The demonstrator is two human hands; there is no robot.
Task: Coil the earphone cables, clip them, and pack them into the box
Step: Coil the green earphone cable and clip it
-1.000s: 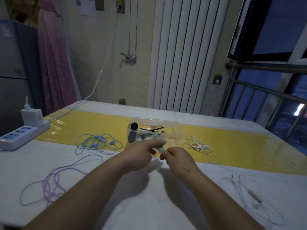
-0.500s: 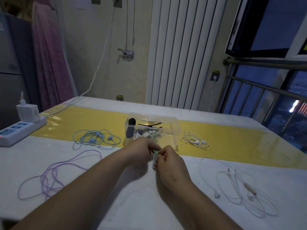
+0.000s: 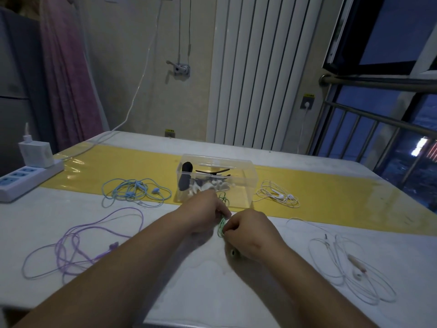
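Left grip: your left hand (image 3: pixel 208 213) is pinched on the green earphone cable (image 3: pixel 221 227).
Right grip: your right hand (image 3: pixel 248 232) is clamped on the same cable.
Cable spot: just above the desk (image 3: pixel 201 280).
Box: the clear box (image 3: pixel 216 178) sits right behind your hands.

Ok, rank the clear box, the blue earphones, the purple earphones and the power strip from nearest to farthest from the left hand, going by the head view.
1. clear box, just beyond the left hand, slightly right.
2. blue earphones, on the yellow strip to its left.
3. purple earphones, left and nearer the person.
4. power strip, at the far left table edge.
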